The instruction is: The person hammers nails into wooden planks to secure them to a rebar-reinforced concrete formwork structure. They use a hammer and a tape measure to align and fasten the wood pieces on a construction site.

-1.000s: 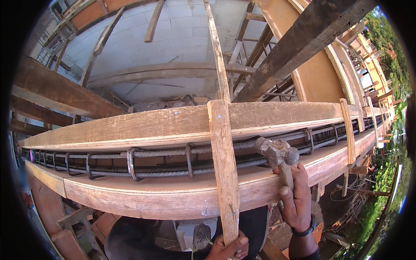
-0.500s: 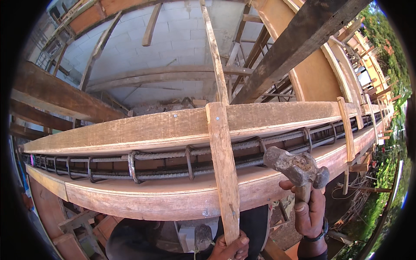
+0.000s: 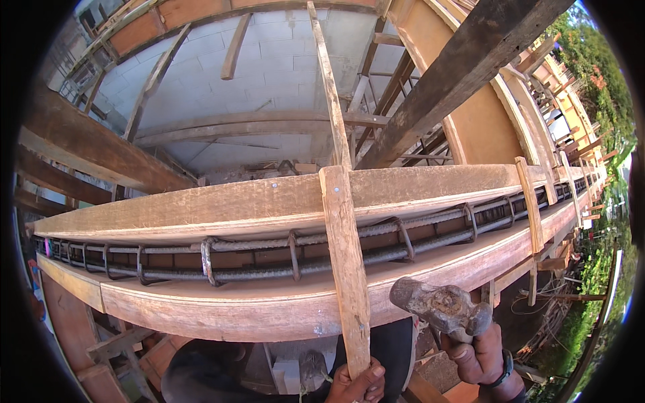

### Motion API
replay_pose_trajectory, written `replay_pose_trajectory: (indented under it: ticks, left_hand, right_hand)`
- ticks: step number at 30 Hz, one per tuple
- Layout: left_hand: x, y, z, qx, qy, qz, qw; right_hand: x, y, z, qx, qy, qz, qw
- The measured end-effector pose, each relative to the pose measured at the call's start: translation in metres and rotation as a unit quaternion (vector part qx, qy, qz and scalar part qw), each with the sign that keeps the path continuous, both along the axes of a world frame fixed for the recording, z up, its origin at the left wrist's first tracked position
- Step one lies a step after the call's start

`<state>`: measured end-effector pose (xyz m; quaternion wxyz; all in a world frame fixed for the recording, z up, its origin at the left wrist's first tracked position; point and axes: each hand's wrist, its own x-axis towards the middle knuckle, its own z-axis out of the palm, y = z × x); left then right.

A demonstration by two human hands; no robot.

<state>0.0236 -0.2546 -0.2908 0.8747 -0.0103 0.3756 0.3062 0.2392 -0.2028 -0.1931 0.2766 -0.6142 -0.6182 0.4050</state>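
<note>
Evidently, the narrow pale wooden batten (image 3: 346, 269) lay crosswise over the long brown far board (image 3: 188, 208) and the long reddish-brown near board (image 3: 222, 309), probably so that it bridged both. A grey nail head (image 3: 336, 189) showed at its far end. Your left hand (image 3: 363, 387) was closed around its near end, fingers and thumb curled in, seemingly to steady it. To the right, your right hand (image 3: 476, 356) was wrapped around the handle of the worn grey metal-headed hammer (image 3: 440, 305), gripping close beneath the head, likely for control. Between the boards ran the dark ribbed steel reinforcement cage (image 3: 255, 274), with the batten across it.
</note>
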Motion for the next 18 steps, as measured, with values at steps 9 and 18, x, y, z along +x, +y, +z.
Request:
replay_pose_trajectory:
  ticks: [9, 18]
  left_hand:
    - [0.002, -0.002, -0.002, 0.009, 0.009, -0.002, 1.000]
    - [0.004, -0.004, -0.004, -0.003, 0.020, 0.014, 1.000]
  right_hand:
    - [-0.026, 0.004, -0.021, -0.047, 0.101, -0.084, 0.990]
    - [-0.031, 0.000, -0.016, -0.016, 0.134, -0.094, 0.986]
